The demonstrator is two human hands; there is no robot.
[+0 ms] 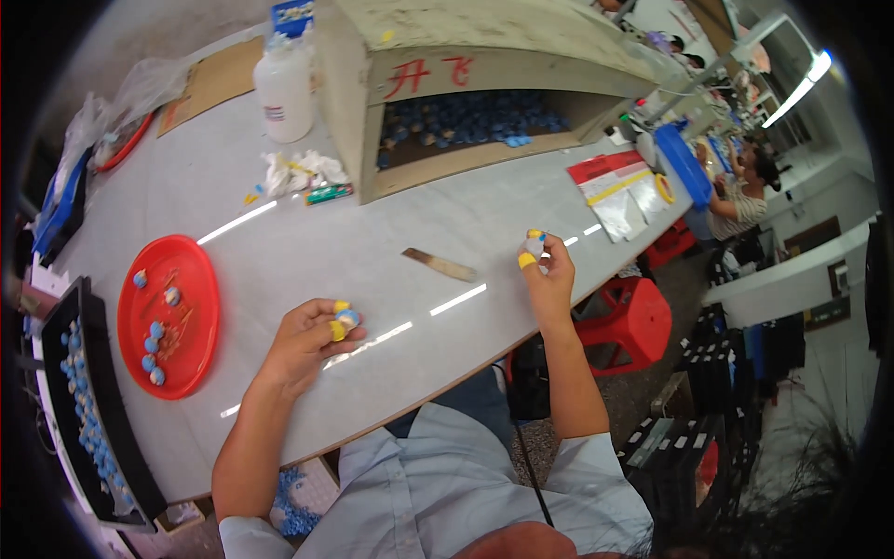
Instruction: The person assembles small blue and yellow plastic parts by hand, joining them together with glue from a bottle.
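My left hand [303, 343] is over the near part of the grey table, closed on a small blue-and-white ball [348, 318] between thumb and fingertips. Farther right, my right hand [551, 277] is raised with a small pale grey-white piece [534, 246] pinched between thumb and finger; its exact kind is too small to tell. Yellow covers wrap fingertips of both hands. A knife-like tool [440, 265] with a brownish blade and pale handle lies on the table between the hands, touched by neither. Left of my left hand, a red round tray [207, 312] holds several similar blue-and-white balls.
At the far left is a long black tray [121, 424] with rows of blue pieces. A wooden box shelf [358, 149] full of blue pieces stands at the back, beside a white bottle [283, 93]. Red stools [638, 321] stand right of the table; another person [740, 200] sits beyond.
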